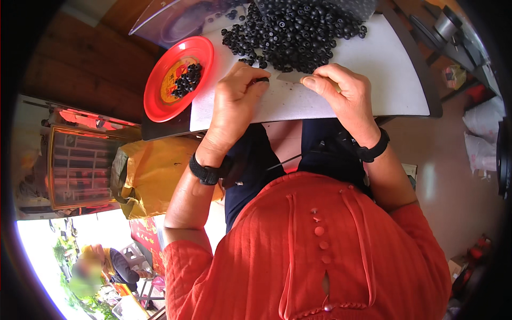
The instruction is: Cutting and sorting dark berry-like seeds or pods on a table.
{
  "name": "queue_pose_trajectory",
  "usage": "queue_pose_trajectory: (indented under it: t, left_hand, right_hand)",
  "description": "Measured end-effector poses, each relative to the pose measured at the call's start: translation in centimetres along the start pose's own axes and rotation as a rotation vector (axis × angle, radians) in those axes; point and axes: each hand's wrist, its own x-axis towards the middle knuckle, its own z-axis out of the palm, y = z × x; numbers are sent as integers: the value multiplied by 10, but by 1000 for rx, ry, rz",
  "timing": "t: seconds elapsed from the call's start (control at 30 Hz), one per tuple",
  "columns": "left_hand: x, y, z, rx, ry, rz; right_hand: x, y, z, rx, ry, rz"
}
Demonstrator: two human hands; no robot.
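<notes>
A large heap of small black round pieces (293, 34), many with a hollow or ring on top, lies on a white board (384, 69) in front of me. My left hand (232, 98) is closed at the heap's near left edge, pinching one black piece (260, 80) between thumb and forefinger. To its right, my right hand (346, 93) grips a thin flat pale blade (289, 78) that points left toward the pinched piece. The two hands are apart. At the board's left, a red plate (154, 109) with a yellow centre holds a smaller cluster of black pieces (188, 80).
Behind the plate stands a clear plastic sheet or bin (186, 18) with more black pieces. A yellow bag (165, 170) hangs below the table's left edge. Metal equipment (448, 24) is at the far right. Another person (101, 266) is in the lower left background.
</notes>
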Motion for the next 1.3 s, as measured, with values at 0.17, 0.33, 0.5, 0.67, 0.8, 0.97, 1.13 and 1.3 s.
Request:
queue_pose_trajectory:
  t: [0.17,0.33,0.5,0.67,0.8,0.97,1.13,1.3]
  left_hand:
    - [-12,17,8,-666,-21,-418]
    - [-15,11,18,-967,9,-410]
    - [-15,10,22,-1026,44,-376]
    - [-15,12,21,-1036,42,-384]
    - [-15,11,22,-1059,27,-378]
    - [-14,12,23,-1060,25,-360]
    - [-14,14,24,-1065,34,-370]
    - [-15,13,24,-1037,54,-358]
  right_hand:
    - [2,-4,-1,35,-18,66]
    - [2,-6,-1,27,-18,57]
    - [2,-4,-1,5,-29,51]
    - [3,-6,-1,-8,-35,46]
    - [2,-4,-1,-1,-44,44]
    - [2,-4,0,-6,-44,47]
    - [2,-4,0,-12,-50,58]
    - [3,-5,0,-21,-51,57]
